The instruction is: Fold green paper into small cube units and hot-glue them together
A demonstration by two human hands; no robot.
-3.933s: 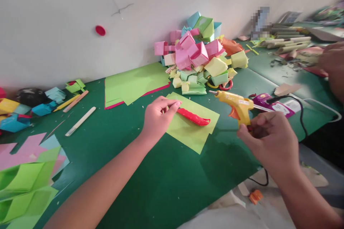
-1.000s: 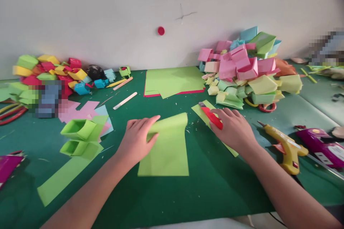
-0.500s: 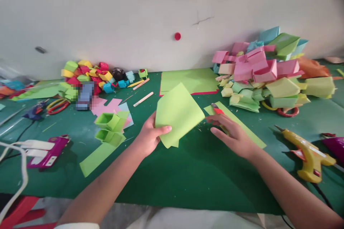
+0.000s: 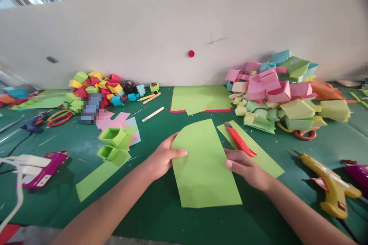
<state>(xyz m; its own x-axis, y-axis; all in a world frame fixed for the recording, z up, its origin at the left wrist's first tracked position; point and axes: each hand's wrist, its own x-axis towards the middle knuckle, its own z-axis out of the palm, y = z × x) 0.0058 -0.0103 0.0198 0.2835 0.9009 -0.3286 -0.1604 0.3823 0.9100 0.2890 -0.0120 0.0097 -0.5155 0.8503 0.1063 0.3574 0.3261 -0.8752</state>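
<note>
The left hand (image 4: 163, 159) and right hand (image 4: 248, 170) pinched opposite side edges of the green paper sheet (image 4: 205, 176), lower centre of the frame, an apt hold for probably light, flexible, easily creased stock.

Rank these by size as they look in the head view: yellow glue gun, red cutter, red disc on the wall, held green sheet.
1. Held green sheet
2. Yellow glue gun
3. Red cutter
4. Red disc
</note>
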